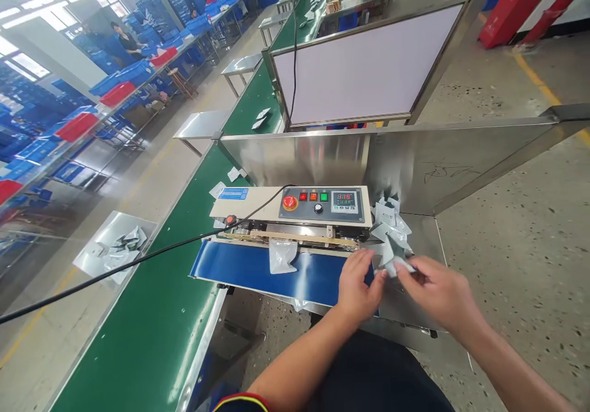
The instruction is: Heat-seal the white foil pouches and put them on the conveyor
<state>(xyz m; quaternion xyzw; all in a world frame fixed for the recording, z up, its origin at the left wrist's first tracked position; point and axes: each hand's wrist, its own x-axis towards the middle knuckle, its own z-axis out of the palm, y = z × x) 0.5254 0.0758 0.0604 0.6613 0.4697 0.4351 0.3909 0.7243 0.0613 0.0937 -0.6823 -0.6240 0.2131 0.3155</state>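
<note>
The person's two hands meet at the right end of the sealer (295,206), over the steel table (426,240). The right hand (437,292) pinches a small silver packet (391,263) between thumb and fingertips, with the other fingers curled in. The left hand (360,283) is on the packet's left side, over the right end of the blue belt (249,270); its thumb and forefinger stand a little apart, thumb tip at the packet's edge, and one cannot tell whether it grips. The packet is just on the near side of a loose pile (389,218) of similar packets beside the sealer.

On the sealer's face are a red knob (290,203), small coloured buttons and a lit display (344,199). A clear bag (283,258) hangs from the sealer's front slot, lying over the blue belt. A black cable (184,240) crosses from the sealer to the near left.

Left of the sealer runs a green conveyor (138,338), with a few packets (233,174) on it near the sealer's far left corner. Farther left, more packets (122,252) are heaped on a steel stand (92,246). A steel panel (318,157) rises behind the sealer, with a white board (369,67) beyond. Far left, people sit along a bench with red and blue bins (117,94).
</note>
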